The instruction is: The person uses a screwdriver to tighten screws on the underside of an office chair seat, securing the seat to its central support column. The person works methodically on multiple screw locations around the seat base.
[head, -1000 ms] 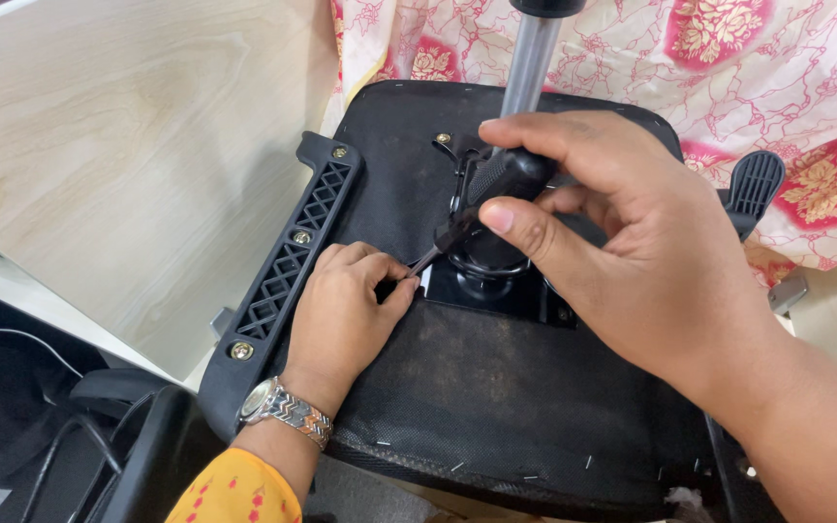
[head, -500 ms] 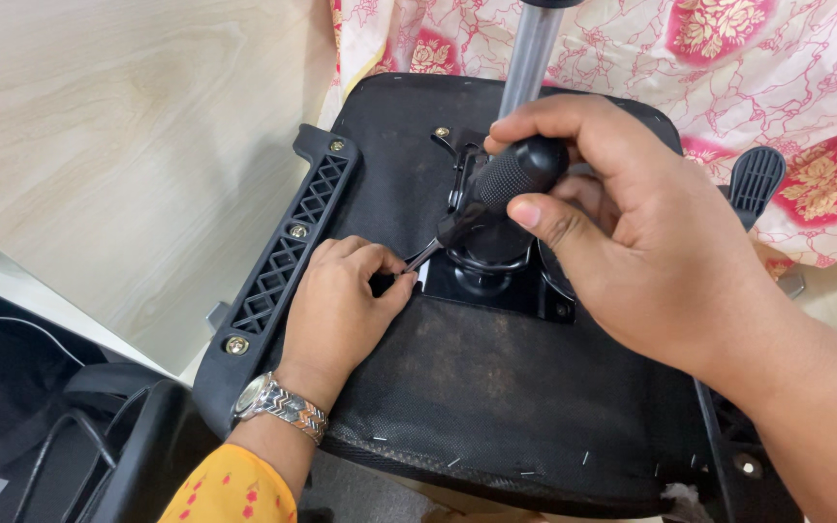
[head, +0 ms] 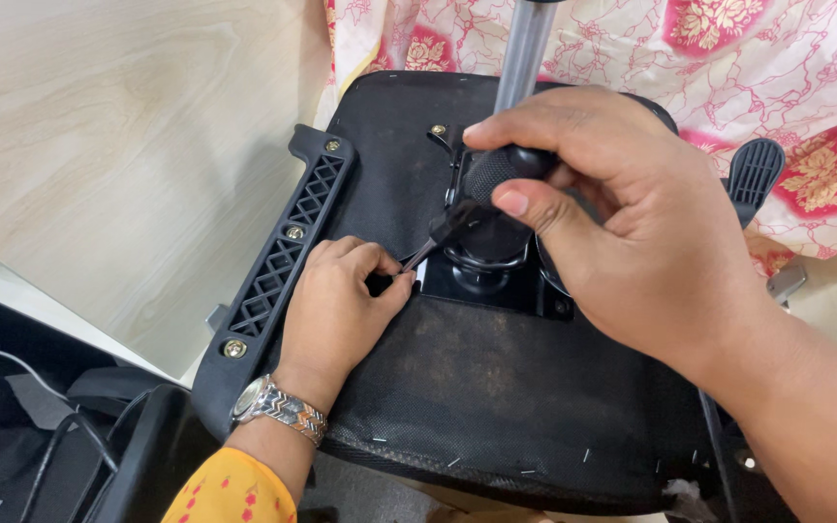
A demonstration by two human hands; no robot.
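Head view of an upturned office chair seat [head: 496, 387], its black fabric underside facing you, lying over a pale wooden floor [head: 118, 145] and a pink floral cloth [head: 728, 58]. A black lattice armrest bracket [head: 278, 266], fixed with bright screws, runs along the seat's left edge; a silver gas-lift column [head: 523, 48] rises from the central mechanism [head: 481, 257] toward the top of the frame. A black lever paddle [head: 753, 174] projects at the right edge, and dark cables [head: 60, 436] lie at lower left.

The screwdriver [head: 477, 199] lies on a diagonal: its black handle sits up and to the right, beside the column, and its shaft slopes down and to the left, the tip meeting the seat just left of the mechanism. The column and mechanism housing crowd the handle closely.

Your right hand [head: 622, 232] comes in from the lower right, wrist raised, fingers curled over and clamped on the handle, thumb pressed along its near side. Your left hand [head: 341, 300], wearing a metal wristwatch [head: 278, 407] above an orange sleeve [head: 234, 494], rests knuckles-up on the fabric, its fingertips pinched together around the shaft at the tip; the exact contact is hidden under the fingers.
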